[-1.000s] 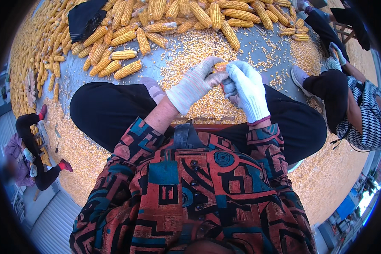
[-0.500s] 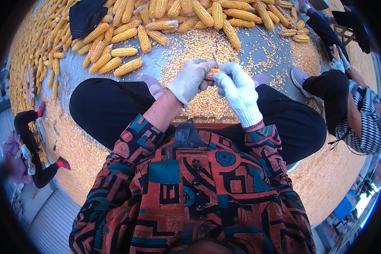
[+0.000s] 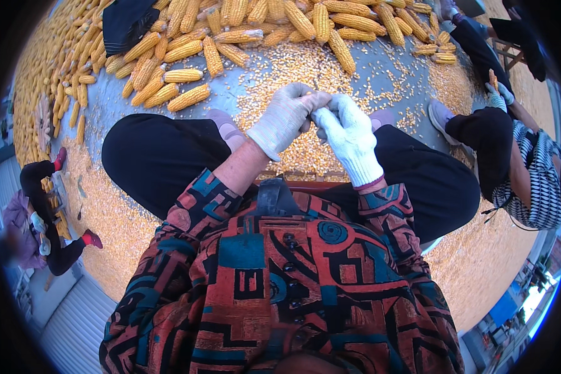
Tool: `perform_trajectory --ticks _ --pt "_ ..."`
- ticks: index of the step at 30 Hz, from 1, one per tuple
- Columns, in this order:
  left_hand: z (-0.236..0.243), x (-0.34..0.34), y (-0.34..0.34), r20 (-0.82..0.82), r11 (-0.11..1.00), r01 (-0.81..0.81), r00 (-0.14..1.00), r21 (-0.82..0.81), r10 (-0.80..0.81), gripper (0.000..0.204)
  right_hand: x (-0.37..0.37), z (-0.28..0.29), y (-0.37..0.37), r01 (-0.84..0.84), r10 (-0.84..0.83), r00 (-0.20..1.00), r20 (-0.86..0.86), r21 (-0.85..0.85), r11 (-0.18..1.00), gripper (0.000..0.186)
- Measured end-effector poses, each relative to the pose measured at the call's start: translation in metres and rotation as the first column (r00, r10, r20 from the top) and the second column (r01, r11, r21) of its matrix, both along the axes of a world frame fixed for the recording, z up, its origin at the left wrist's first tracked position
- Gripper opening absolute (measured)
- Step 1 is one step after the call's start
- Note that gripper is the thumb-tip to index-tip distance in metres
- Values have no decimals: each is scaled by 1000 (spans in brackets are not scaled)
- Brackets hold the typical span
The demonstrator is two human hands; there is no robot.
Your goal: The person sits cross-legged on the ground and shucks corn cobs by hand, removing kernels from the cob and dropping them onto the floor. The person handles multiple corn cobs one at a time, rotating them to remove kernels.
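My left hand (image 3: pixel 285 119), in a pale work glove, is closed in front of my lap with its thumb and fingers reaching right. Pressed up against it, my right hand (image 3: pixel 349 136), also gloved, has its fingers curled in. Between them they grip a corn cob, which the gloves now hide almost entirely. Below both hands lies a heap of loose yellow kernels (image 3: pixel 302 149) between my legs. Whole corn cobs (image 3: pixel 189 98) lie on the grey sheet (image 3: pixel 224 93) ahead of me to the left.
A large pile of yellow cobs (image 3: pixel 50 68) fills the far left, with a dark cloth (image 3: pixel 128 28) on it. One gloved person (image 3: pixel 530 168) sits close at my right, holding a cob. Another person (image 3: pixel 28 218) sits at the far left. Kernels spread over the ground (image 3: pixel 109 230).
My hands have drawn closer, and the left thumb and fingers have pushed right over the cob, covering the part that showed before. At the right, the neighbour's hands have shifted slightly.
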State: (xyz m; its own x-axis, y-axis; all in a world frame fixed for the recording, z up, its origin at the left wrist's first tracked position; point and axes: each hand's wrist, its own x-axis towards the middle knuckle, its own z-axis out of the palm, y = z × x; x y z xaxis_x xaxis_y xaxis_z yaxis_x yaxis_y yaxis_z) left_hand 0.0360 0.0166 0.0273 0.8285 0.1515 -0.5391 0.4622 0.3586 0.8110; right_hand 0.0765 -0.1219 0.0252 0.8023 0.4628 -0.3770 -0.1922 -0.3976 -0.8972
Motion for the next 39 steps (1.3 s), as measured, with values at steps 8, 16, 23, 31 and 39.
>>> perform_trajectory --ticks 8,16,23,31,39 --pt "-22 4 4 -151 967 -179 977 -184 152 17 -6 -3 3 -66 63 990 124 27 997 23" --pt "-71 8 18 -144 958 -195 963 212 228 25 11 2 -5 335 -173 896 -409 367 868 25" --pt "-136 5 53 -259 857 -200 899 474 353 27 30 75 -49 441 -491 861 130 288 850 24" --pt "-232 1 52 -562 509 498 826 702 -34 33 27 142 -235 798 -519 375 769 18 603 24" --pt "-264 -11 46 -737 75 766 637 639 -225 64 -47 69 -368 800 -665 548 507 -549 241 51"
